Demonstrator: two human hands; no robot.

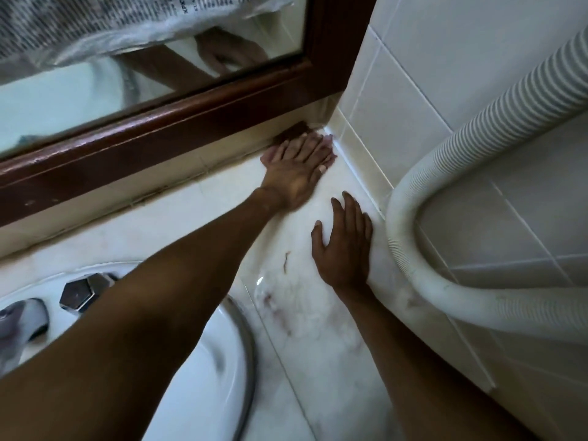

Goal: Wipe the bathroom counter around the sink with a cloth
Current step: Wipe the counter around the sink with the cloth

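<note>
The white marble counter [299, 316] runs right of the round white sink [210, 374]. At the far corner, where the mirror frame meets the tiled wall, my left hand [297, 168] lies flat with straight fingers on a pale pinkish cloth [329, 143]. Only the cloth's edges show around the fingers. My right hand [345, 243] rests palm down on the bare counter nearer to me, fingers spread and holding nothing. A small dark streak [286, 261] marks the counter left of that hand.
A thick white corrugated hose [410, 224] curves along the tiled wall [397, 100] at the counter's right edge. A brown wooden mirror frame [152, 135] borders the back. A chrome tap handle [78, 294] and spout [24, 316] stand on the sink's rim at left.
</note>
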